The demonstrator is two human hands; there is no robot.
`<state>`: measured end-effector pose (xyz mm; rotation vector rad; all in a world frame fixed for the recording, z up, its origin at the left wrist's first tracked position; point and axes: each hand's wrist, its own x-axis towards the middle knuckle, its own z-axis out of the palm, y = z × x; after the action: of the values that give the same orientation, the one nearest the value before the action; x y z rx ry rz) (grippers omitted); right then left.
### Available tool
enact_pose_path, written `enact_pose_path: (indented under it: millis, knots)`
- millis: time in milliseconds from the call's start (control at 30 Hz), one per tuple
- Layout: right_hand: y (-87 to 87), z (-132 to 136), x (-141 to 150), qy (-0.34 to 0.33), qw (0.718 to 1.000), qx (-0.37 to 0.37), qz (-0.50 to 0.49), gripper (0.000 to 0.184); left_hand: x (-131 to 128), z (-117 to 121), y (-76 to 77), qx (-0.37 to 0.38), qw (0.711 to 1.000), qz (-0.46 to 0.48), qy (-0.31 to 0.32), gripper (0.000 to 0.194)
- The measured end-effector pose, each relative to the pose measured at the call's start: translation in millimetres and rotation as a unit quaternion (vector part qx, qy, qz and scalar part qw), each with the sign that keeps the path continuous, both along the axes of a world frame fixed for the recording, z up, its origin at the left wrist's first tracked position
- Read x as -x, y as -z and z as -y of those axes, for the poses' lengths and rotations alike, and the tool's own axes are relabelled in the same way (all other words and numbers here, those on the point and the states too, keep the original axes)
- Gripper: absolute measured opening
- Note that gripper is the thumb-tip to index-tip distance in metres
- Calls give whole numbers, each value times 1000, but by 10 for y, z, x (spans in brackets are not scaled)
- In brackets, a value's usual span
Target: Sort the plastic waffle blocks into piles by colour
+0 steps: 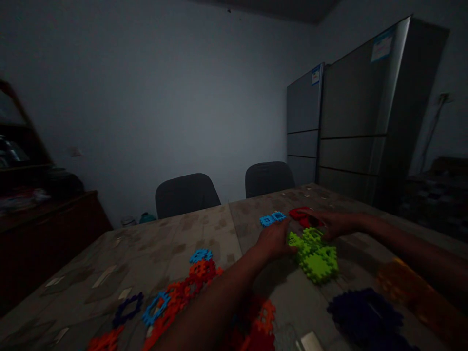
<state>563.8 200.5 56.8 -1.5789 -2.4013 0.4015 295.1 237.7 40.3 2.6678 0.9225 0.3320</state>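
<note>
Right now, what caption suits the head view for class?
Left hand and right hand flank green toothed pieces on a table.

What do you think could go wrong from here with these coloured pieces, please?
The right hand is close to both the red pieces and the green pieces, so the colours could get mixed.
The left forearm crosses above the orange pieces; a low sweep might drag some out of place.
The light is dim, so individual dark blue pieces may be hard to tell apart.
</note>
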Motion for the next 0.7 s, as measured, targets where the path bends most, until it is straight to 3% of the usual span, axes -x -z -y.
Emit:
enact_pose_path:
  millis: [100,233,333,533,700]
  knots:
    - [64,-95,-77,-13,998,59,11,113,-119,2,6,8,1000,-12,3,58]
    - [134,-170,-182,-14,997,73,16,114,-205,38,9,18,1000,-23,-4,67]
    - [158,-165,-218,10,998,61,26,98,-177,35,23,27,999,-21,-13,68]
    - [249,-113,-114,129,988,25,84,58,34,-19,162,39,997,-14,-64,28]
    - [311,-82,141,187,973,36,129,42,128,72,287,51,995,-21,-80,20]
